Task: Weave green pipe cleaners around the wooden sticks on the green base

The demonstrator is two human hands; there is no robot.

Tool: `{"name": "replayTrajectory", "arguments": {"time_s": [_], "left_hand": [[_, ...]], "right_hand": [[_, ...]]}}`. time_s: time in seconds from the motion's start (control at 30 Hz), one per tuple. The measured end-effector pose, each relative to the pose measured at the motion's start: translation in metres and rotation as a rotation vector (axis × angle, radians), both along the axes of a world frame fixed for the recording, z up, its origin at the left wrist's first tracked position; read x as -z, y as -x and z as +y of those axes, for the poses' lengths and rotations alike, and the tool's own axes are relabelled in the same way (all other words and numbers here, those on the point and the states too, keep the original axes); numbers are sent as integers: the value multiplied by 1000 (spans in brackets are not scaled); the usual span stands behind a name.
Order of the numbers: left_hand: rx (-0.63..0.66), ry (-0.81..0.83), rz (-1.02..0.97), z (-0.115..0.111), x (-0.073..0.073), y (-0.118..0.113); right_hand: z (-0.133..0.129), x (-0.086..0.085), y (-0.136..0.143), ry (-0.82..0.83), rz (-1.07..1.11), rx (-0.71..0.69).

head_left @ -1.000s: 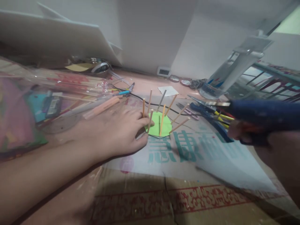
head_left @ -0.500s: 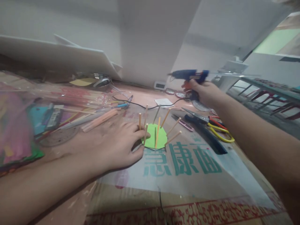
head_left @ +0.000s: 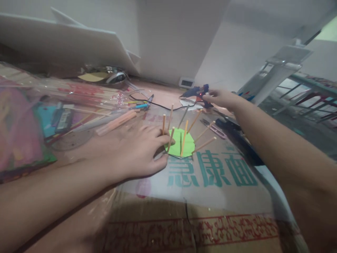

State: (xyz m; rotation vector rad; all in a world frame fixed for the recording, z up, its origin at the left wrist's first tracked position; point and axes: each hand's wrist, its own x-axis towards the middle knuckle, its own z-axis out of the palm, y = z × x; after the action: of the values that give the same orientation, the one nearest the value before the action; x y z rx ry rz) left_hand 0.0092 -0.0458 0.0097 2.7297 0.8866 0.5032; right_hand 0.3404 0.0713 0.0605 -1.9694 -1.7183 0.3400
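Observation:
My left hand [head_left: 143, 151] rests at the left edge of a round green disc [head_left: 188, 146] with several thin wooden sticks standing round its rim, some leaning outward. Its index finger lies on the disc beside a wooden stick [head_left: 171, 138], with the thumb near the front edge, steadying it. Farther back, my right hand [head_left: 221, 98] is closed on a blue glue gun [head_left: 193, 92] low over the table. A small red light glows on the gun, and its nozzle points left. Part of the handle is hidden by my fingers.
Behind the disc runs a black cord [head_left: 158, 104]. Small pink-handled snips [head_left: 217, 131] and a dark tool [head_left: 237, 138] lie to the right. Plastic-wrapped sticks [head_left: 79, 92] and pink glue sticks [head_left: 117, 123] lie left. A small white-framed display [head_left: 186, 82] stands by the wall.
My right hand has lowered the glue gun toward the tabletop and moved it slightly left. My left hand stays at the disc. The view has shifted a little.

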Motion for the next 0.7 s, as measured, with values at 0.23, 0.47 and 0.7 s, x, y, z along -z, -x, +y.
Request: {"name": "replayTrajectory", "arguments": {"time_s": [0.23,0.47,0.7], "left_hand": [[1,12,-23,0,0,-1],[-13,11,-13,-2,-1,-2],[6,-16,-8,-3,-2,-2]], "right_hand": [[-117,-57,20,-506,-225,41],[-128,-86,95,-175,-481,-923],[-87,-70,118,-8,-834,-1130]]}}
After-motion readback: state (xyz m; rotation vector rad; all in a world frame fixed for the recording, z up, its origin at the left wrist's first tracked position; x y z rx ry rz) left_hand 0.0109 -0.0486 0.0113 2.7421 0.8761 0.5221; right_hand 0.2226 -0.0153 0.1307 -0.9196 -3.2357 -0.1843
